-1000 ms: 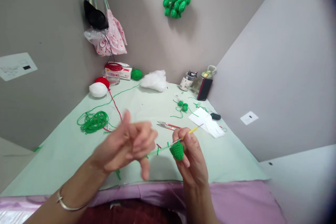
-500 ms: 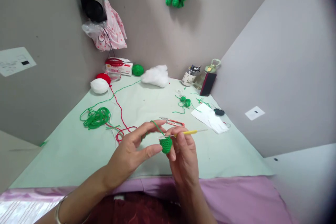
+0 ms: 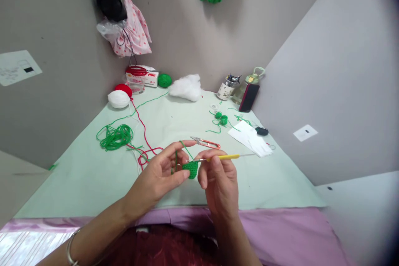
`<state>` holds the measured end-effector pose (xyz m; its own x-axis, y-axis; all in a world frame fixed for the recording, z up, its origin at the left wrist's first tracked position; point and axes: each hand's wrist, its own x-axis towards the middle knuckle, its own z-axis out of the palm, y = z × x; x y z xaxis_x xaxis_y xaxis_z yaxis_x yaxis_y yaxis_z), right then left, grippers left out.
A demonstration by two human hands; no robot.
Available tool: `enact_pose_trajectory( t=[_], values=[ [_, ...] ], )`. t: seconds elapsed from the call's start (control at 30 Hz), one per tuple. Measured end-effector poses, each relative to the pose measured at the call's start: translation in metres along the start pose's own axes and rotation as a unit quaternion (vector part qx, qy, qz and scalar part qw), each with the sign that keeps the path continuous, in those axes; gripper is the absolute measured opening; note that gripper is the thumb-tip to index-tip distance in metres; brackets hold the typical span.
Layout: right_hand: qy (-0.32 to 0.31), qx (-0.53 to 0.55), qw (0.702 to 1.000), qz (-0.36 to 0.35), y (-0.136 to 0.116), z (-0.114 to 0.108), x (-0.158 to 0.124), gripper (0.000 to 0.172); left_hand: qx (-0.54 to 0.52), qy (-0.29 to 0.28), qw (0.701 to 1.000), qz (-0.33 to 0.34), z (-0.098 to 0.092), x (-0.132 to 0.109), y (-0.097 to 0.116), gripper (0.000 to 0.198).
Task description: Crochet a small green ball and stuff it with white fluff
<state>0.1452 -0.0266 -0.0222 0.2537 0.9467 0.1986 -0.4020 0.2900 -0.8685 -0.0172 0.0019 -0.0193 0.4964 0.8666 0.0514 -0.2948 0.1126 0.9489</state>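
The left hand (image 3: pixel 163 174) held a green crochet piece (image 3: pixel 191 170) while the right hand (image 3: pixel 221 176) held a crochet hook (image 3: pixel 229 157) at its upper edge.
The left grip was pinched closed on the piece, its thumb in front and index finger stretched out under green yarn (image 3: pixel 187 149); the right grip was closed on the hook's yellow handle. The hook's long axis ran side to side, tip pointing left. Above the bench (image 3: pixel 274 191), the piece lay just left of the right grip, with the left hand nearer, touching it.

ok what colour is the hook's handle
Yellow: the handle shows best in the head view, the only one.
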Motion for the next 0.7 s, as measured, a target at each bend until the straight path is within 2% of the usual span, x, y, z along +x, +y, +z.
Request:
enact_pose_trajectory(
  t=[0.27, 0.57, 0.7],
  values=[
    [-0.013, -0.088, 0.995, -0.049, -0.005, -0.005, -0.003, 0.026, 0.033, 0.01, 0.999, 0.012, -0.001, -0.003, 0.003, 0.044],
    [-0.036, -0.101, 0.993, -0.053, -0.011, -0.008, -0.004, 0.025, 0.059, 0.027, 0.998, 0.023, 0.001, -0.003, 0.008, 0.039],
    [-0.044, -0.166, 0.98, -0.1, -0.016, -0.008, -0.009, 0.022, 0.108, 0.052, 0.992, 0.044, 0.003, -0.004, 0.008, 0.039]
  ],
)
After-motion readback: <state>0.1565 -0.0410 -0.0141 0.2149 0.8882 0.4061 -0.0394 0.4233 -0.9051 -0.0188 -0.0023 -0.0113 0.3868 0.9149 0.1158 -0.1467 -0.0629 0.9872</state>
